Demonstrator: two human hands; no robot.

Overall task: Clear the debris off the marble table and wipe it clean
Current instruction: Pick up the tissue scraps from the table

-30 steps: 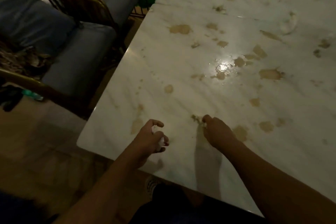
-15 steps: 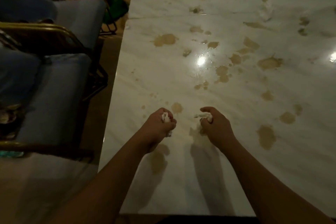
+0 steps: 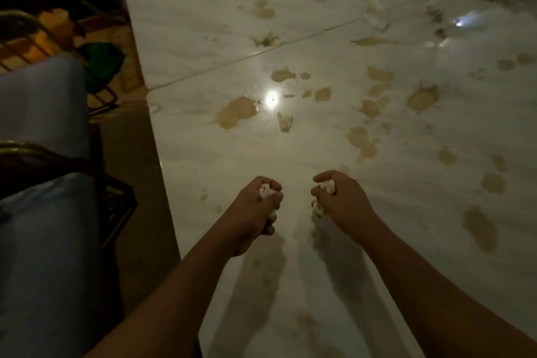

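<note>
As left hand and right hand curl, white debris fills each grip.

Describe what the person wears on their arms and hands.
Nothing shows: the left hand and right hand are ungloved, with no rings, watch or bracelet, and both forearms lack sleeves to the frame edge. Dim light may hide details.

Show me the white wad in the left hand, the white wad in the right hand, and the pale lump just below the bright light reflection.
left wad [image 3: 266,190]: head view, the upper part that shows.
right wad [image 3: 329,185]: head view, the upper part that shows.
pale lump [image 3: 285,122]: head view, its middle.
</note>
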